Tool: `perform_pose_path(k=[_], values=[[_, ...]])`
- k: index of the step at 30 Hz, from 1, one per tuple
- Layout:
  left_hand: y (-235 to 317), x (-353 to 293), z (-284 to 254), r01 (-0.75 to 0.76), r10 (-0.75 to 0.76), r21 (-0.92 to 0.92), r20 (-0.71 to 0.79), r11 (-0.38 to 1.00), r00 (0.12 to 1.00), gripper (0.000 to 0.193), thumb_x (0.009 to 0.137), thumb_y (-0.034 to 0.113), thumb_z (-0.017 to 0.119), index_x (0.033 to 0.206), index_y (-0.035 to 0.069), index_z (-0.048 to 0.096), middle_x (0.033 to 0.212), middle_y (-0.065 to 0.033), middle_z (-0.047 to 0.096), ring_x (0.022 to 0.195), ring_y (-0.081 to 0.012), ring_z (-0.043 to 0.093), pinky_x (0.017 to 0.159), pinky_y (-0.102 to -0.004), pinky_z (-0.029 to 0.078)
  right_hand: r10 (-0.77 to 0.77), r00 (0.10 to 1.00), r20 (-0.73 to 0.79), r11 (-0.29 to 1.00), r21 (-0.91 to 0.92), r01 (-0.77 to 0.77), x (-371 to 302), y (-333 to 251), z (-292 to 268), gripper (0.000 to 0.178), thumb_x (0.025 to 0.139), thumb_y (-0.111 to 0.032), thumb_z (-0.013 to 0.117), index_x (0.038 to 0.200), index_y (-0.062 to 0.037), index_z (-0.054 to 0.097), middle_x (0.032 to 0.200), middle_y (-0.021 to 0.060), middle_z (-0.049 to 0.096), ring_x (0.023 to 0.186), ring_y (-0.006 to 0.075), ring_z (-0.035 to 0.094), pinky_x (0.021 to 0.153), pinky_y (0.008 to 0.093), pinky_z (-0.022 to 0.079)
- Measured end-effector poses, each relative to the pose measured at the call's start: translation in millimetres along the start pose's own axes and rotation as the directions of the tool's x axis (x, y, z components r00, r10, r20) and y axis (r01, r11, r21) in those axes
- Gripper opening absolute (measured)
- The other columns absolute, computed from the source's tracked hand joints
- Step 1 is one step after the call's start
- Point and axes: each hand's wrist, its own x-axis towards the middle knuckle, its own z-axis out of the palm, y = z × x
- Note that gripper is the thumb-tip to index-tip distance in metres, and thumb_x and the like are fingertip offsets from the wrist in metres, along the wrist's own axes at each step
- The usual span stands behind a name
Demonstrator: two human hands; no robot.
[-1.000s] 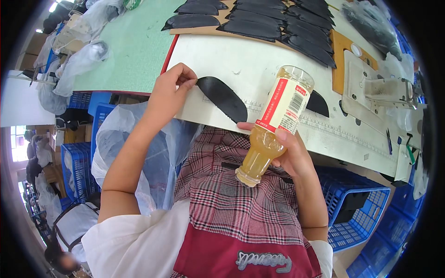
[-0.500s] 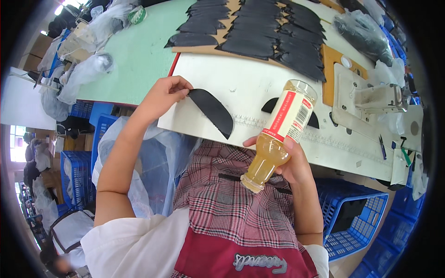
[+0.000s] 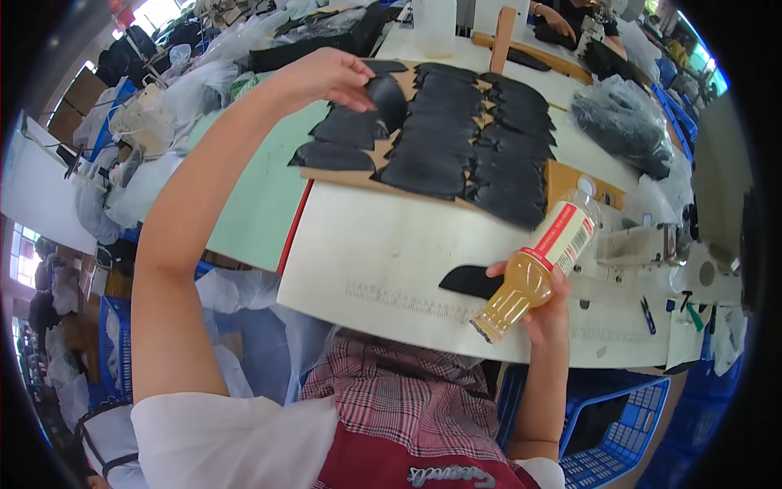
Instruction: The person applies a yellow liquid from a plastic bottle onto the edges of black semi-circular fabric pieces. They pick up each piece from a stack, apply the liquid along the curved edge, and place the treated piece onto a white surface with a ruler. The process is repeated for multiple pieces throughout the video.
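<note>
My left hand [image 3: 338,77] reaches to the far left rows and pinches a black half-moon piece [image 3: 387,102] by its edge, tilted above the other pieces. Those dark pieces [image 3: 432,143] lie overlapped in several rows on a brown board [image 3: 346,176]. In my right hand [image 3: 546,306] is a clear bottle [image 3: 525,285] of yellowish liquid with a red and cream label. The bottle slants, its narrow end low and towards me. Beside my right fingers, another black half-moon piece [image 3: 468,281] lies on the white table [image 3: 366,244], partly hidden by hand and bottle.
A sewing machine [image 3: 639,244] stands at the right, with small snips [image 3: 648,315] near it. A plastic-wrapped black bundle [image 3: 623,122] lies beyond. A blue crate [image 3: 611,416] is below the table edge. Another person's hand [image 3: 558,24] works at the far right.
My left hand has carried the black piece from the table's near edge up to the far left rows. The bottle has shifted right and down in the picture, as the view tilted up.
</note>
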Motion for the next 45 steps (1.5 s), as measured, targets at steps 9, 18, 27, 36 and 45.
perform_pose_path(k=[9,18,27,36,45], values=[[-23,102,-41,-0.135,0.077,-0.22,-0.254,0.966,0.964,0.028,0.088,0.009,0.045,0.107,-0.011,0.046,0.098,-0.0222,0.058,0.092,-0.0288,0.062,0.082,-0.0325,0.052,-0.082,0.987,-0.135,0.996,0.023,0.086,19,-12,-13,0.061,0.078,-0.053,0.049,0.107,0.0001,0.05,0.094,0.0237,0.058,0.044,0.0066,0.046,0.039,0.0173,0.04],[-128,122,-74,0.095,-0.195,-0.235,-0.452,0.967,0.871,0.023,0.085,0.006,0.046,0.1,-0.01,0.052,0.089,-0.0211,0.062,0.079,-0.024,0.063,0.07,-0.0294,0.053,-0.095,0.964,-0.249,0.994,-0.082,0.077,26,-2,-16,0.069,0.075,-0.06,0.05,0.104,0.003,0.051,0.09,0.0249,0.058,0.036,0.0051,0.039,0.035,0.015,0.036],[-173,126,-74,0.148,0.047,0.228,-0.677,0.962,0.735,0.018,0.073,0.011,0.059,0.087,0.002,0.062,0.077,-0.0105,0.065,0.07,-0.0187,0.063,0.065,-0.0296,0.048,-0.121,0.933,-0.338,0.986,-0.148,0.075,31,-1,-6,0.072,0.073,-0.062,0.051,0.104,0.0033,0.052,0.085,0.0241,0.059,0.04,0.0055,0.043,0.034,0.0153,0.034],[-177,129,-72,0.18,0.239,0.435,-0.742,0.882,0.626,0.017,0.075,0.017,0.062,0.084,0.002,0.064,0.07,-0.0065,0.061,0.065,-0.0158,0.057,0.061,-0.0273,0.044,-0.114,0.951,-0.287,0.988,-0.135,0.078,29,-1,-9,0.071,0.074,-0.061,0.051,0.106,0.003,0.051,0.09,0.0209,0.058,0.053,0.012,0.05,0.046,0.0199,0.041],[-115,39,27,-0.068,0.257,0.326,-0.585,0.943,0.769,0.021,0.08,0.024,0.061,0.082,0.003,0.062,0.069,-0.0058,0.06,0.064,-0.0137,0.055,0.062,-0.0249,0.043,-0.134,0.904,-0.407,0.991,-0.067,0.117,13,6,-27,0.078,0.079,-0.059,0.047,0.124,0.004,0.039,0.106,0.0147,0.054,0.091,0.0262,0.057,0.063,0.0301,0.052]])
